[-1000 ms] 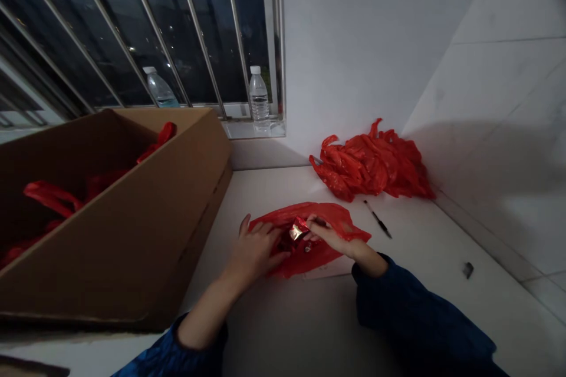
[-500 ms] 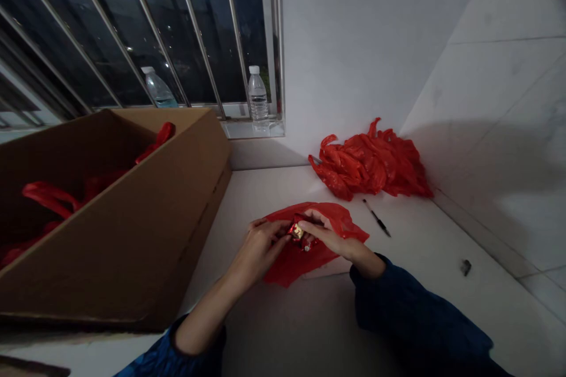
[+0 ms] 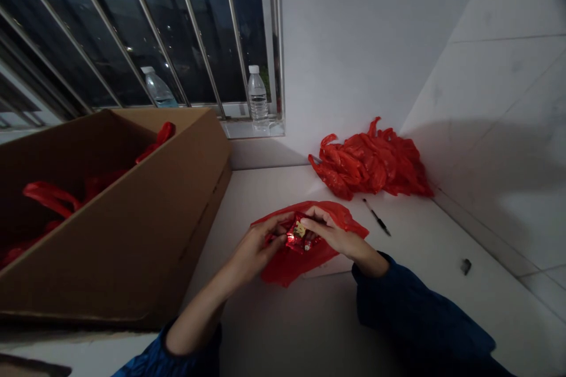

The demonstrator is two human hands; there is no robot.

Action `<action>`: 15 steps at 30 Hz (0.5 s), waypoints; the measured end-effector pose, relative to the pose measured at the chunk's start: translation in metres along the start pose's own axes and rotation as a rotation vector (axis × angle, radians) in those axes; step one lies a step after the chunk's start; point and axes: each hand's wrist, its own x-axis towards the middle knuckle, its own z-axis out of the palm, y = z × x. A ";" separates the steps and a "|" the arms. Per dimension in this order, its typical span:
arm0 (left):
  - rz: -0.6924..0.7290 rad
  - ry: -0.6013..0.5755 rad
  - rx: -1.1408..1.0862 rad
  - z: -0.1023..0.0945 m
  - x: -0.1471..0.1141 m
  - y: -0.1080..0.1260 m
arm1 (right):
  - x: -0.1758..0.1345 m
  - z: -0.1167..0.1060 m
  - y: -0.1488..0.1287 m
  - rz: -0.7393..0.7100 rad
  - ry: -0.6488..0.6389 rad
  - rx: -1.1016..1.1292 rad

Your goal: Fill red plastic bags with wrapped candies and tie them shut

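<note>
Between my two hands is a small shiny packet in red and gold foil, which looks like a wrapped sweet. My left hand pinches its left edge between thumb and fingers. My right hand grips it from the right, with the thumb on top and the other fingers partly hidden beneath. Some more shiny wrapping shows under the right fingers, too small to make out. Below both hands a red plastic bag lies spread on the white table.
A large cardboard box with red bags inside stands at the left. A heap of red plastic bags lies against the wall. A pen and a small dark object rest at right. Bottles stand by the barred window.
My left hand has shifted slightly left and down along the foil packet, so more of its red and gold face shows. The right hand has barely moved.
</note>
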 end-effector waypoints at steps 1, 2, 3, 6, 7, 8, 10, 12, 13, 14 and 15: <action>0.004 0.000 0.006 -0.001 0.000 0.001 | -0.001 0.000 -0.001 -0.001 0.001 -0.007; 0.008 0.002 0.017 -0.001 -0.001 0.003 | -0.001 -0.001 -0.003 -0.002 -0.001 -0.017; 0.010 0.010 0.031 -0.002 -0.001 0.004 | -0.001 -0.001 -0.004 -0.005 -0.011 -0.028; 0.005 0.045 0.081 -0.005 -0.001 0.005 | -0.001 -0.006 -0.004 -0.024 -0.050 -0.055; 0.003 0.056 0.104 -0.006 -0.001 0.004 | -0.001 -0.007 -0.003 -0.034 -0.059 -0.064; 0.000 0.068 0.135 -0.008 -0.001 0.003 | -0.001 -0.008 -0.002 -0.043 -0.058 -0.084; -0.014 0.105 0.233 -0.011 -0.001 0.000 | -0.004 -0.009 0.000 -0.046 -0.003 -0.226; -0.037 0.155 0.363 -0.014 -0.002 0.001 | -0.011 -0.008 -0.004 -0.032 0.115 -0.485; -0.052 0.164 0.426 -0.016 -0.003 0.002 | -0.017 -0.008 -0.008 -0.021 0.177 -0.601; -0.067 0.157 0.482 -0.017 -0.004 0.004 | -0.023 -0.007 -0.015 -0.009 0.215 -0.690; -0.083 0.125 0.527 -0.017 -0.005 0.006 | -0.031 -0.006 -0.023 -0.002 0.217 -0.750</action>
